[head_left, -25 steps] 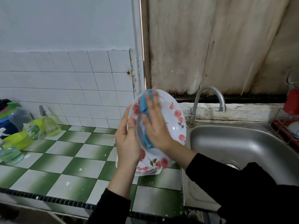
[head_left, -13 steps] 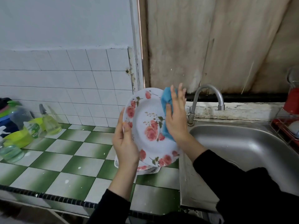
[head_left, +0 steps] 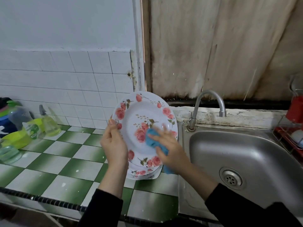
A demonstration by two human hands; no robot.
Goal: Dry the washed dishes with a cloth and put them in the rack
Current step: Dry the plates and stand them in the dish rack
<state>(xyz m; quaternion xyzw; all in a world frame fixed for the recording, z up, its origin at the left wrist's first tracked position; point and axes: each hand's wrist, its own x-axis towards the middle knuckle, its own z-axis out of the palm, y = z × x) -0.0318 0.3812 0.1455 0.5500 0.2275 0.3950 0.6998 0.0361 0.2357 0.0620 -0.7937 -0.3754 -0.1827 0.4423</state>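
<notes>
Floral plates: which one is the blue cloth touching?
The upright plate held by the left hand; the right hand presses the cloth on it. The other plates lie stacked on the counter.

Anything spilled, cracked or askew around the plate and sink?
The plate looks intact, the left hand holding it, the right hand pressing the blue cloth on it. White specks dot the counter tiles; dark staining lines the foot of the wall panel.

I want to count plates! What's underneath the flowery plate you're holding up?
More rose plates sit stacked on the checked counter below the held plate. Only their front edges show; the held plate and left hand cover the rest.
</notes>
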